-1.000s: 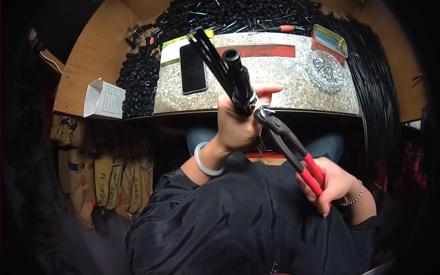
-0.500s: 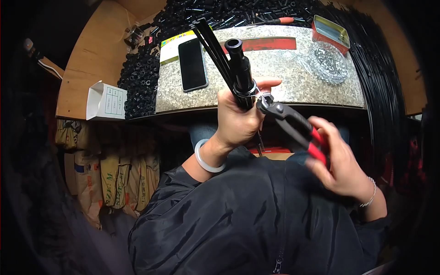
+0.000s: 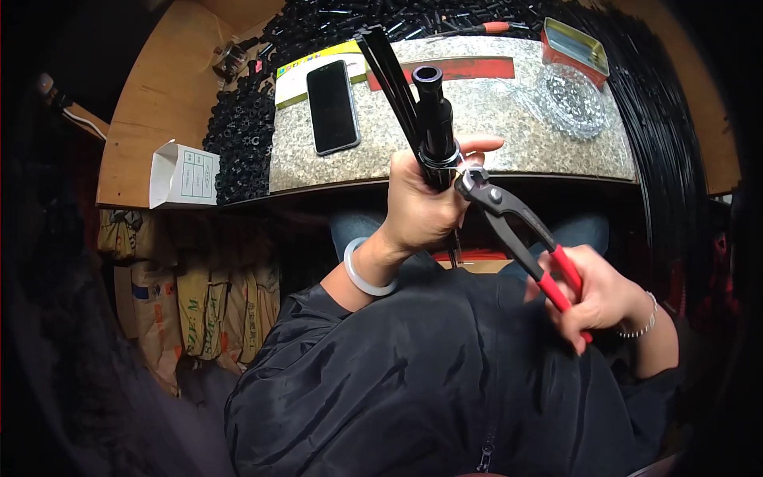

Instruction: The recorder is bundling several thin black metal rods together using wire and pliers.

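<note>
My left hand is wrapped round a black tube bundle: a thick, stepped tube with an open top end, and several thin black rods slanting beside it. Its index finger points out to the right. A thin wire circles the bundle just above my fist. The jaws of the end-cutting pliers, dark with red grips, are at the wire's end, right beside the bundle. My right hand grips both red handles, which stand somewhat apart. Whether the jaws bite the wire is too small to tell.
On the speckled bench top lie a phone, a red strip, a coil of clear material and a red tin. Black small parts heap at left and behind; long black rods line the right. A white box stands left.
The bundle and my left hand have shifted slightly right. My right hand has moved lower, toward the handle ends, and the pliers' handles have swung downward with their jaws still by the wire.
</note>
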### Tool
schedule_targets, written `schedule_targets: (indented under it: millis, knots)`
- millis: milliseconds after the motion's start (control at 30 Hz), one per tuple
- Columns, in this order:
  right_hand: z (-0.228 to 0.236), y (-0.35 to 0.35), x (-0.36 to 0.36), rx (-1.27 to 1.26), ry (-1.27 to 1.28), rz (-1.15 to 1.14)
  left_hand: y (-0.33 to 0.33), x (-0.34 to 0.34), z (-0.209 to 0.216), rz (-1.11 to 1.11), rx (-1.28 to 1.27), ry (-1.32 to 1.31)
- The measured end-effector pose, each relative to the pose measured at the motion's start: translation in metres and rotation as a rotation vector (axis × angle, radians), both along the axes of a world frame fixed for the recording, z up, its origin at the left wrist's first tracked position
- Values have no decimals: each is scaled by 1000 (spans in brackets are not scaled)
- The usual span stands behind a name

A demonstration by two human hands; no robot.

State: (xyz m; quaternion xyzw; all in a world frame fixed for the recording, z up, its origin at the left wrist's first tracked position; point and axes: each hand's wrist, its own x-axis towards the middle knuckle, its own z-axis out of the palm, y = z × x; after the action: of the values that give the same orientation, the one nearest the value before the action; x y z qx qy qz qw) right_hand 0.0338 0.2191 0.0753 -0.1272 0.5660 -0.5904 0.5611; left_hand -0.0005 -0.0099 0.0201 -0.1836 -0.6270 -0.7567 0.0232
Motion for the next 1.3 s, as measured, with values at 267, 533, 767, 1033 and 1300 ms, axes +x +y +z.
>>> schedule_targets:
  millis: [267,533,767,1033,1300]
  knots:
    - [-1,3,5,211,1159,-74,1,2,-1,56,39,-99]
    - [4,-1,2,240,636,-182,5,0,-5,66,17,30]
    - [27,12,-6,591,975,-142,12,-1,-5,88,-29,108]
    - [-24,24,3,294,1086,-444,-2,-5,8,163,-25,-73]
    - [-39,-63,-24,-166,1111,-886,15,2,11,157,-4,-73]
